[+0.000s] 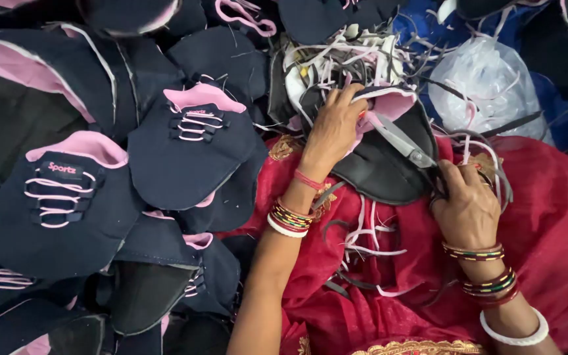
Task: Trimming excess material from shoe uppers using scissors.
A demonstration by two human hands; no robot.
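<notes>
- Shoe upper [379, 164], dark navy with a pink lining edge, is lying across the person's lap on the red fabric [547, 223], directly between both hands.
- Left hand [334, 128] is pressing down on the upper's pink rim with fingers curled closed over the edge, apparently pinning the piece flat and steady for cutting.
- Right hand [468, 207] is gripping the handle end of the scissors [402, 139], fingers closed around it; the handle loops themselves are hidden by the hand.
- Scissors are pointing up and left, blades lying over the upper near its pink edge; whether the blades are parted cannot be told.
- Trimmed strips [363, 240] in pink, white and grey are lying loose on the red fabric below the upper, and a larger tangle [343, 59] is sitting just above the left hand.
- Stacked uppers [60, 197] with pink laces are filling the area to the left, well within reach.
- White plastic bag [488, 82] is resting at upper right.
</notes>
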